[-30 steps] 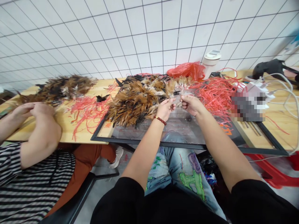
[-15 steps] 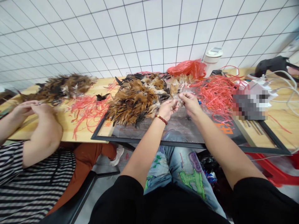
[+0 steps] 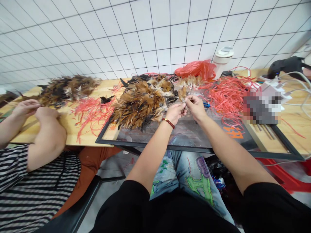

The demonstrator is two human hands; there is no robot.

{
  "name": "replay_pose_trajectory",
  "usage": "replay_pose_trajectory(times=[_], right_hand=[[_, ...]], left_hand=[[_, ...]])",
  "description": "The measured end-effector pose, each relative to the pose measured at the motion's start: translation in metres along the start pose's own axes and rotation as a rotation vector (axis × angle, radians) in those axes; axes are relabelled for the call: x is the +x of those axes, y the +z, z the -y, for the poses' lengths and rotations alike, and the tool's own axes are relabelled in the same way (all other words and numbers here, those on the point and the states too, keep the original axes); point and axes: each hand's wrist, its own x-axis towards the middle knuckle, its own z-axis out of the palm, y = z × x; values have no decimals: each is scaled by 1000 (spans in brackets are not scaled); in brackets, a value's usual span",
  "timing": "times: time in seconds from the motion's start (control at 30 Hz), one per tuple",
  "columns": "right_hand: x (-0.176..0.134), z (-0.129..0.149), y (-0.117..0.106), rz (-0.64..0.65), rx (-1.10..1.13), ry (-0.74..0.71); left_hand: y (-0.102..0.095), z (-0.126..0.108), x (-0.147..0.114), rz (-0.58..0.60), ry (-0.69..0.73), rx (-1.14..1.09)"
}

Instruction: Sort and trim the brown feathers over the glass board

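A small brown feather stands up from between my fingertips, its lower end hidden by them. My left hand, with a beaded bracelet at the wrist, is closed in a pinch at its base. Fingers of my right hand are pinched together at the same spot, touching the left. Just left of both hands lies a big heap of brown and black feathers. Behind them is a row of paler feathers. A blue-handled tool lies beside my right hand, partly covered.
Pink plastic strips pile up on the right, near a red plastic bag and a white lidded container. White chargers with cables sit farther right. At left, a co-worker's hands work beside another feather heap.
The feather between my fingers now stands more upright and separate above them. My hands stay together in nearly the same place. The co-worker's hands have shifted slightly.
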Motion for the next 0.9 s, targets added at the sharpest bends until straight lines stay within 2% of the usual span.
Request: replay_pose_trajectory(times=[0.17,0.23,0.37,0.5,0.57,0.63,0.73,0.83,0.9], right_hand=[[1,6,-5,41,-85,-67],[1,6,-7,110,-178,-83],[0,4,-10,228,-408,-179],[-5,8,-18,152,-812,-368],[-6,10,-21,85,-920,-410],[-3,11,-22,64,-839,-363],[3,11,-21,109,-428,-182],[3,18,-20,247,-26,77],[-1,25,-21,383,125,252]], left_hand=[[-1,-2,3,-62,109,-88],[-3,-3,4,-112,152,-141],[-7,-4,8,-127,169,-151],[-9,-9,8,-170,192,-239],[-8,-11,6,-161,177,-268],[-7,-13,3,-121,134,-251],[-5,-10,0,-26,75,-149],[-5,-6,0,93,6,-19],[-6,-4,1,166,-56,29]])
